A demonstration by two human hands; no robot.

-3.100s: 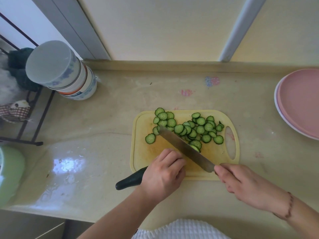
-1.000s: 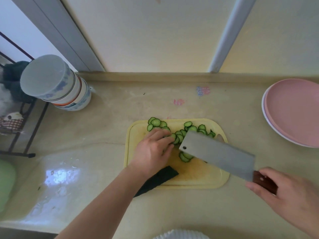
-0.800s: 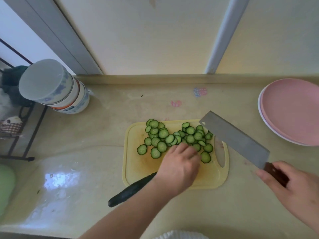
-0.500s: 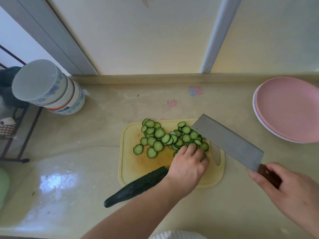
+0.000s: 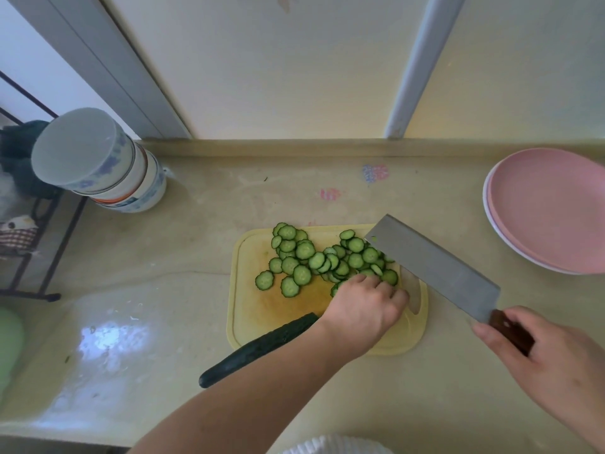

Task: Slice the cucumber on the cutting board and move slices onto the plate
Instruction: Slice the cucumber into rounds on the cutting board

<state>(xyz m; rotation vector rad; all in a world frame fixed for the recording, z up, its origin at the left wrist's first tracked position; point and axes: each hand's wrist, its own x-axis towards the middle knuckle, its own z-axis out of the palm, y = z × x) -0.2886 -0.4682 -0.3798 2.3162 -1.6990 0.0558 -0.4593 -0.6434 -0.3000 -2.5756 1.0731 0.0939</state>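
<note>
No brand or readable writing shows anywhere; the only marks are two small smudged prints on the beige stone counter [image 5: 203, 257], one blue and pink [image 5: 375, 173], one pink [image 5: 330, 194], too blurred to read, and a blue pattern on the stack of upturned white bowls [image 5: 98, 162] at the back left; the pale yellow plastic cutting board [image 5: 258, 309] lies in the middle of the counter with a heap of thin round green cucumber slices [image 5: 304, 257] across its far half; the left hand [image 5: 363, 309] rests knuckles up on the board at the near right edge of the heap, fingers curled down among the slices, though whether they pinch any is hidden beneath the hand; the uncut dark green cucumber piece [image 5: 258, 350] lies slanted, its cut end on the board's near left part and partly hidden by the left wrist, its tip out over the counter; the right hand [image 5: 550, 358] grips the dark wooden handle of a broad steel cleaver [image 5: 432, 267], whose blade slants over the board's right end, its far corner above the slices; the stacked pink round plates [image 5: 550, 208] sit at the far right, well apart from the board, cut off by the frame edge.
</note>
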